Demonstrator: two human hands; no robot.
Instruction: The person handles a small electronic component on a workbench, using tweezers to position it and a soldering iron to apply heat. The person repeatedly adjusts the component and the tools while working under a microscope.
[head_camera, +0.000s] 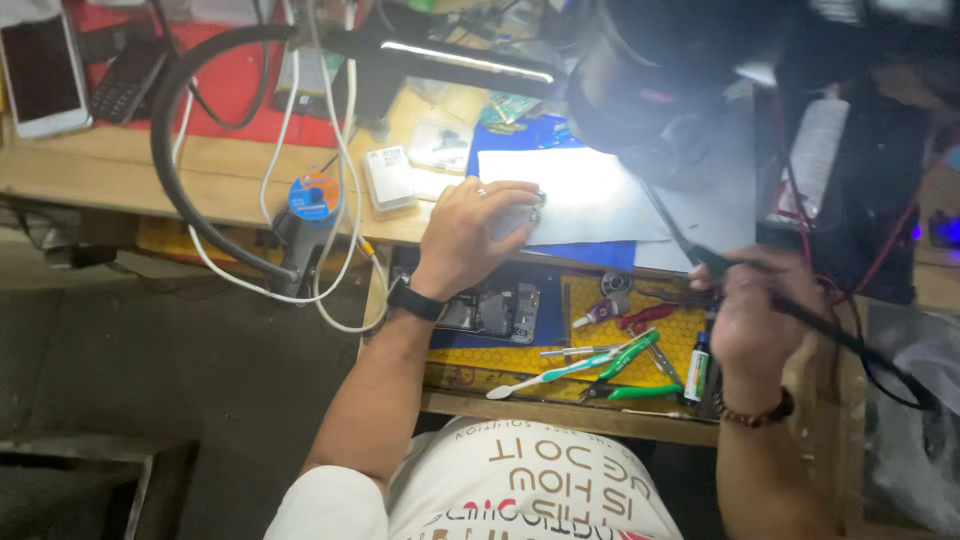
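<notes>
My left hand (470, 232) rests on the wooden bench edge, its fingers closed on a small grey part (520, 215) pressed against a bright white mat (575, 195). A black watch sits on that wrist. My right hand (755, 315) grips a black soldering iron (700, 255) with its thin tip pointing up-left toward the mat and its cord trailing right. An opened phone (495, 310) with its board exposed lies in the drawer below my left wrist.
The yellow-lined drawer (580, 355) holds a toothbrush (545, 375), green-handled cutters (625, 360), tweezers and small bottles. A lamp arm (450, 55), white cables (340, 180), a solder spool (313, 197), a white phone (42, 70) and a keypad phone (125, 80) crowd the bench.
</notes>
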